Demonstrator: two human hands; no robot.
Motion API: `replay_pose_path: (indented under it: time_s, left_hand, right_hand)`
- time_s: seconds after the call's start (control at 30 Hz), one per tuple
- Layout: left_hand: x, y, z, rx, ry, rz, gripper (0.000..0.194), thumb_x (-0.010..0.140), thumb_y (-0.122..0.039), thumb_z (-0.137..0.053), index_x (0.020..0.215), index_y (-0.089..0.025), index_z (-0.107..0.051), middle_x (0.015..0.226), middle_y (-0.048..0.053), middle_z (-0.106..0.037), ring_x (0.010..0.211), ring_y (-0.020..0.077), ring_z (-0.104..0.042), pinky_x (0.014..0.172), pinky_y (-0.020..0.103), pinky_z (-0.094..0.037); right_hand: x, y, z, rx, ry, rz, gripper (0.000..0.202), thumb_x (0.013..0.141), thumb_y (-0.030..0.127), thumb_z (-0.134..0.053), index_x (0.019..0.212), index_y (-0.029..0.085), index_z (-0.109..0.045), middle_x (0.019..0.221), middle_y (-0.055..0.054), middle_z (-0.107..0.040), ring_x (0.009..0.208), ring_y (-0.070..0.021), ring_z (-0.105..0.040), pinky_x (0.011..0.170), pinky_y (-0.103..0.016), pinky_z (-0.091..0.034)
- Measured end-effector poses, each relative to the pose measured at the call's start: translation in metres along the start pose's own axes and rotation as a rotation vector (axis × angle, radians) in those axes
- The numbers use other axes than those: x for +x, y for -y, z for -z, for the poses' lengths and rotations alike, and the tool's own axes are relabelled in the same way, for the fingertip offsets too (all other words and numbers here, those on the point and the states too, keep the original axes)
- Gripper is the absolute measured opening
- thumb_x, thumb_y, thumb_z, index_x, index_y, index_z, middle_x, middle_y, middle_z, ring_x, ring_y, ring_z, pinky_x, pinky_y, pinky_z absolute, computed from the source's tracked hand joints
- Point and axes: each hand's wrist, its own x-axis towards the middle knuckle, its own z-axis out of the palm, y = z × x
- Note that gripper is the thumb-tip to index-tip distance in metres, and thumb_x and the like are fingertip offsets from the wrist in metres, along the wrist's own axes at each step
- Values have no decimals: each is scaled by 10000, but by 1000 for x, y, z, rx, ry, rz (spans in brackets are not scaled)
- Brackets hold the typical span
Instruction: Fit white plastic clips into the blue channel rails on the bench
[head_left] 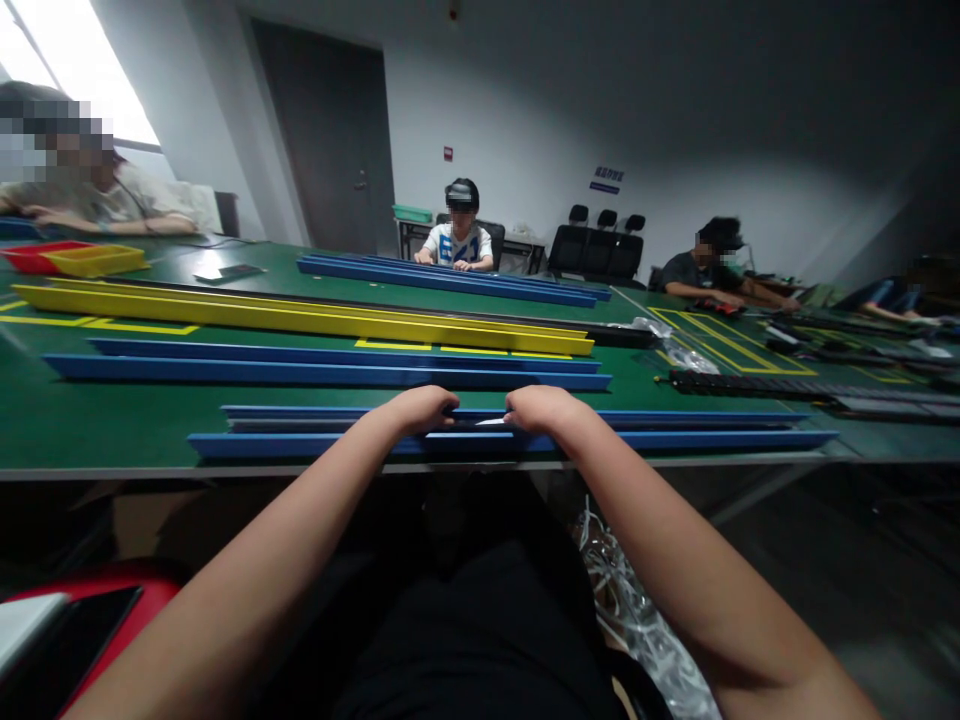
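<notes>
A long blue channel rail (697,438) with two raised walls lies along the near edge of the green table. My left hand (426,408) reaches into its middle from above, fingers curled closed over the trough. A short gap away, my right hand (546,408) is bent down at the wrist over the same rail, its fingers pressed together. Between the hands a thin white sliver (493,422) shows inside the rail, close to the right fingertips. The fingertips are partly hidden, so what they pinch cannot be made out.
Beyond lie another blue rail (330,373), a yellow rail (300,318) and more blue rails (450,282). Dark strips (742,386) and clear plastic wrap (686,350) are at right. Red (37,256) and yellow trays (97,262) stand left. Several people sit around the table.
</notes>
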Motion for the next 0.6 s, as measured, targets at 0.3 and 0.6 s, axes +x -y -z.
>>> replay_pose_path:
  time_s: [0.3,0.6]
  left_hand:
    - [-4,-6,4,-40,-4,67,205,761,-437,-595,830,-254,-657,787,15,-680,687,167,-585,568,264,-329]
    - [-3,-8,4,-23,-1,64,200,753,-420,-568,830,-260,-659,803,20,-698,691,179,-596,566,267,-342]
  right_hand:
    - [4,7,-22,-41,-88,-180,290,875,278,-575,1074,151,-744,1104,-201,-706,1030,-307,-676,855,-405,-524]
    - [9,24,-19,1,-41,-262,315,830,133,-575,1104,94,-726,1117,-248,-685,1055,-312,-672,864,-407,-541]
